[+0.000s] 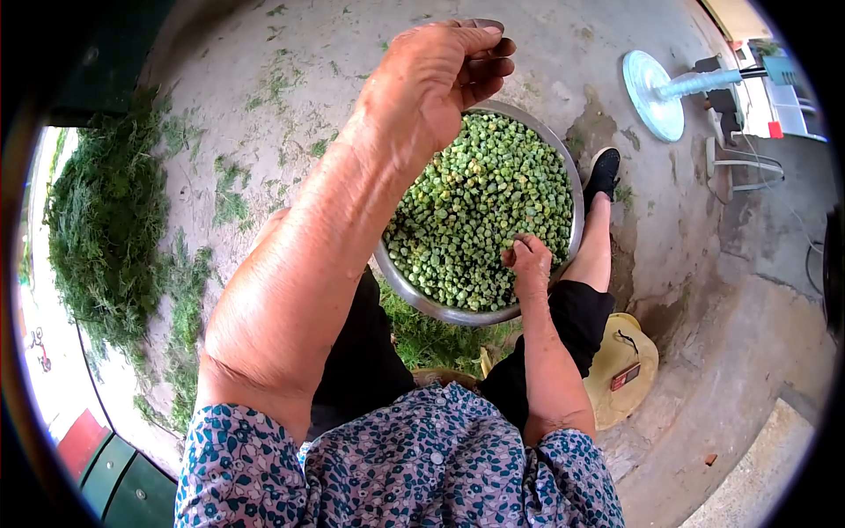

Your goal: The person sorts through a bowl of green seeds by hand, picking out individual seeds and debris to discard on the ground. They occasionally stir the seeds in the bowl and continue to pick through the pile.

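Observation:
A wide metal basin full of small round green buds or fruits stands on the floor between my legs. My left hand is raised over the basin's far edge, with fingers curled in and the thumb close to the index finger. Whether anything is between those fingertips cannot be seen. At the basin's near right side, my right hand hangs low over the green pieces. Its fingers are pinched together, and whatever they hold is hidden.
A large heap of feathery green stems lies at the left. More green sprigs are below the basin. A yellow round stool at my right carries a small red device. A pale blue round base with a pole stands far right.

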### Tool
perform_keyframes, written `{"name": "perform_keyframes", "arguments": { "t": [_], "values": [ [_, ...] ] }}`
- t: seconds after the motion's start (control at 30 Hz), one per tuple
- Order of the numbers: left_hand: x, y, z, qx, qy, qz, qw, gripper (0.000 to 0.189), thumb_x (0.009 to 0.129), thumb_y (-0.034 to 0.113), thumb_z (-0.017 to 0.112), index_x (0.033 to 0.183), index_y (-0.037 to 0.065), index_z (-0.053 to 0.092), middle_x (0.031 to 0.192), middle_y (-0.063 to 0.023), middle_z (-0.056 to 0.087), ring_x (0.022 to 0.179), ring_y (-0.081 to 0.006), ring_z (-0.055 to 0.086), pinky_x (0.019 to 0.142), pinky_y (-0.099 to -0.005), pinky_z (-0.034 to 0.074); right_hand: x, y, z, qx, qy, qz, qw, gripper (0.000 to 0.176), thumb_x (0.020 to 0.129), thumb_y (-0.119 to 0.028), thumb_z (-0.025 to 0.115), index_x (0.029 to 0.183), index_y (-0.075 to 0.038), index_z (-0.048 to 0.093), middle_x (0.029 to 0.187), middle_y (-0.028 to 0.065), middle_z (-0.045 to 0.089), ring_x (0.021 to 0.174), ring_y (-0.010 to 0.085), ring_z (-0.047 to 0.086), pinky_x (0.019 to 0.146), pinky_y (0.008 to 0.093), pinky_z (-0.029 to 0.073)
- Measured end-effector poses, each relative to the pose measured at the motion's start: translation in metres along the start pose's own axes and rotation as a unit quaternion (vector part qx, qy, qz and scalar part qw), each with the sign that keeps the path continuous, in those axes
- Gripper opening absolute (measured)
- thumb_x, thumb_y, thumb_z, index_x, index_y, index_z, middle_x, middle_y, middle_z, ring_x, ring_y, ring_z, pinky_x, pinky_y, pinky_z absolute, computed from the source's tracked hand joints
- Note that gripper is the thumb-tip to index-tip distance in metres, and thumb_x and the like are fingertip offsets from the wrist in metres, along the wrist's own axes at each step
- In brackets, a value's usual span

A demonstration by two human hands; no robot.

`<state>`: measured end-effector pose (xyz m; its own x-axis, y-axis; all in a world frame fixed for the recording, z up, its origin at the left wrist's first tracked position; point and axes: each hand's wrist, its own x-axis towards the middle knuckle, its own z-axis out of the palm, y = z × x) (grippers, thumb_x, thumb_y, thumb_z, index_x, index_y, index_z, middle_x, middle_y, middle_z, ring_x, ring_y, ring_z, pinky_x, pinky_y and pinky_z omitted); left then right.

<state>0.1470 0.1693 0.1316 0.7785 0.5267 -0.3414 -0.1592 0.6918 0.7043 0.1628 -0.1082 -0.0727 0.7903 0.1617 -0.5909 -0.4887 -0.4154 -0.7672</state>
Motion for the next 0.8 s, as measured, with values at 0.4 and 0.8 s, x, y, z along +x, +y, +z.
{"name": "perform_keyframes", "arguments": {
  "t": [0.4,0.8],
  "values": [
    [-0.001,0.0,0.001,-0.005,0.008,0.003,1.0,0.012,0.084,0.008,0.056,0.09,-0.002,0.059,0.08,-0.0101,0.062,0.068,-0.0187,0.06,0.064,-0.0283,0.05,0.013,0.031,-0.003,-0.34,0.126,-0.349,0.864,0.011,0.087,-0.006,0.05,0.092,-0.002,0.059,0.068,0.0072,0.054,0.059,0.0148,0.054,0.05,0.0315,0.043],
    [0.001,-0.001,0.002,-0.014,0.003,-0.003,1.0,0.011,0.083,0.007,0.058,0.089,-0.002,0.059,0.08,-0.0097,0.062,0.068,-0.0187,0.06,0.065,-0.0287,0.05,-0.071,0.048,0.043,-0.298,-0.107,-0.238,0.918,0.011,0.075,-0.003,0.062,0.084,-0.006,0.066,0.076,0.007,0.065,0.062,0.0148,0.062,0.056,0.0243,0.053]
  ]
}}
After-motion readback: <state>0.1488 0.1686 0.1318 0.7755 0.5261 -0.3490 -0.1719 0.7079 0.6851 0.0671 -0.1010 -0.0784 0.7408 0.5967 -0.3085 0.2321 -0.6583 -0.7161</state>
